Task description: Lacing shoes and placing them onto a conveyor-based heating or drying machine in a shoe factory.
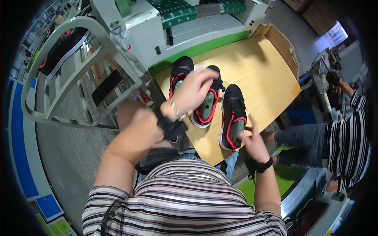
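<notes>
Three black sneakers with red trim and white soles lie on a light wooden board, with dark green forms inside them. My left hand [193, 91] reaches across the left sneaker [182, 65] and partly hides it. Its fingers are bent but apart over the front of the middle sneaker [207, 106]; whether they touch it I cannot tell. Beside the heel of the right sneaker [234, 114] is my right hand [254, 145], open, thumb and forefinger spread, nothing visible between them. Dark bands circle both wrists.
The board [263, 74] has a torn cardboard edge [284, 49] at its far right. Behind it stands a white and green machine [204, 37]. A metal rack [65, 94] at left carries a phone [106, 88] and another sneaker [65, 51]. A co-worker [334, 141] is at right.
</notes>
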`<state>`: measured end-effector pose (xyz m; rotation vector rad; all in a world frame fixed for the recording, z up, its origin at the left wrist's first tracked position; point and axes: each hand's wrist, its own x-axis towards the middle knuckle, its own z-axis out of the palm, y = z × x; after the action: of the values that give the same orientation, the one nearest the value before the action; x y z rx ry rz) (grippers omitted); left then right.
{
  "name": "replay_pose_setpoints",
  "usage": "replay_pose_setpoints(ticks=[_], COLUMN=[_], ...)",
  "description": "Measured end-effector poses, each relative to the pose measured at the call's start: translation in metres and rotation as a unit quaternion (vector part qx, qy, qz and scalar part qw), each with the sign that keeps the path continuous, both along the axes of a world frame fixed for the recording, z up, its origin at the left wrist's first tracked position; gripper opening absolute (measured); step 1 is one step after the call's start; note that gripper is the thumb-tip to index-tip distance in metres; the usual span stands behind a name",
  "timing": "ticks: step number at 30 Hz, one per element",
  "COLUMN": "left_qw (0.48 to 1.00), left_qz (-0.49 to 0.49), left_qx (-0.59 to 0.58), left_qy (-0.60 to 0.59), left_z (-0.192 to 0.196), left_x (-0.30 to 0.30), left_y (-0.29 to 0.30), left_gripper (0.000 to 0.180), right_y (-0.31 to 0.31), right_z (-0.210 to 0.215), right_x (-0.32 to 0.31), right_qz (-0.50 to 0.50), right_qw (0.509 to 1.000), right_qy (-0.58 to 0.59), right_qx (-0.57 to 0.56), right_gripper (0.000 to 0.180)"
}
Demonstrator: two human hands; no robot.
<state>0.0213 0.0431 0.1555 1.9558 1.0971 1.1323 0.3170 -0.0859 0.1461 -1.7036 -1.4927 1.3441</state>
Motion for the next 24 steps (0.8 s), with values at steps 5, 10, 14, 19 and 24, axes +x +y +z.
replay_pose_setpoints(ticks=[5, 10, 14, 19, 24], left_qw=[0.903, 0.907, 0.985, 0.994, 0.982], left_qz=[0.008, -0.107, -0.080, -0.018, -0.024], left_qx=[-0.121, -0.141, -0.106, 0.005, 0.108], left_qy=[0.412, 0.381, 0.110, 0.109, 0.155], left_z=[0.010, -0.003, 0.007, -0.016, -0.020], left_x=[0.053, 0.057, 0.022, -0.011, -0.005], left_y=[0.068, 0.068, 0.023, -0.031, -0.034], left_gripper=[0.052, 0.029, 0.022, 0.030, 0.021], right_y=[0.059, 0.097, 0.085, 0.035, 0.007], right_z=[0.010, -0.016, -0.010, 0.006, 0.018], right_x=[0.001, 0.022, 0.024, 0.006, -0.009], right_qz=[0.067, 0.172, 0.073, -0.028, 0.071], right_qw=[0.979, 0.968, 0.985, 0.975, 0.955], right_qy=[-0.066, -0.080, 0.047, 0.150, -0.093], right_qx=[0.182, 0.162, 0.148, 0.159, 0.274], right_gripper=[0.046, 0.041, 0.040, 0.034, 0.023])
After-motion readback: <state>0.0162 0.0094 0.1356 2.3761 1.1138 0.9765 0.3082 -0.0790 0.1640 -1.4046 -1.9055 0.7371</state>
